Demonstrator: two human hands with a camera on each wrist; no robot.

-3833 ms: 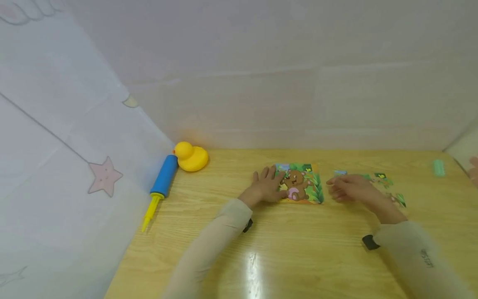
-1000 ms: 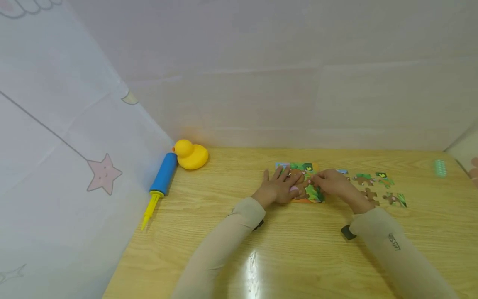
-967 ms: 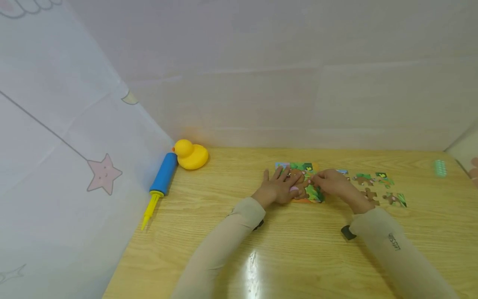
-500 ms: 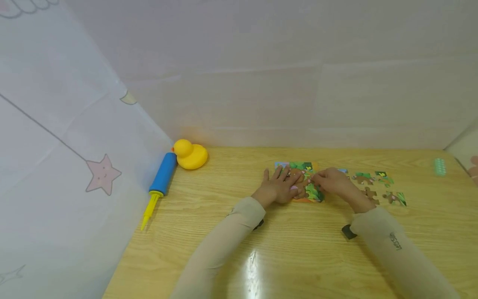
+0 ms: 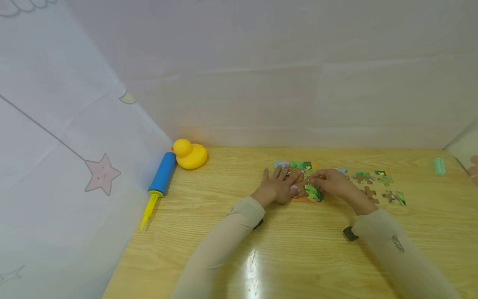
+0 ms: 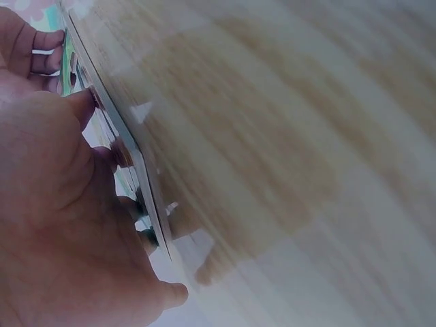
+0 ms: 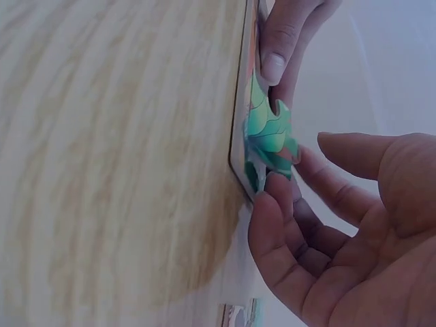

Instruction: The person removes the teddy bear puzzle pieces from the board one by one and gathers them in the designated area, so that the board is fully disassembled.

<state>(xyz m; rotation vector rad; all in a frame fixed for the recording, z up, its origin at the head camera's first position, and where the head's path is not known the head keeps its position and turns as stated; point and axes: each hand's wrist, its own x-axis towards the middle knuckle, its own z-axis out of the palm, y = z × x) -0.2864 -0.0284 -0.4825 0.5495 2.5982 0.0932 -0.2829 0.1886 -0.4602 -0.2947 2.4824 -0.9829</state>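
Observation:
A jigsaw puzzle (image 5: 298,165) with a cartoon bear lies in a thin tray on the table. My left hand (image 5: 274,191) is spread over its middle, fingers straight, hiding much of the bear. From the left wrist camera, those fingers reach over the tray edge (image 6: 142,174). At the puzzle's right side my right hand (image 5: 336,183) has its fingers curled by a green leafy puzzle piece (image 7: 269,129). In the right wrist view this piece tilts up from the tray, index and other fingertips against its edge, thumb a little apart.
Several loose puzzle pieces (image 5: 363,178) lie to the right. A pale green ridged object (image 5: 440,166) stands at the far right. Back left are a yellow toy duck (image 5: 191,155) and a blue and yellow hand pump (image 5: 163,174). Patterned cloth walls (image 5: 261,104) border the table.
Over the longer span, my left hand has slid right onto the puzzle's middle, and my right hand has moved left from the loose pieces to the puzzle's right side. In the last second both barely move.

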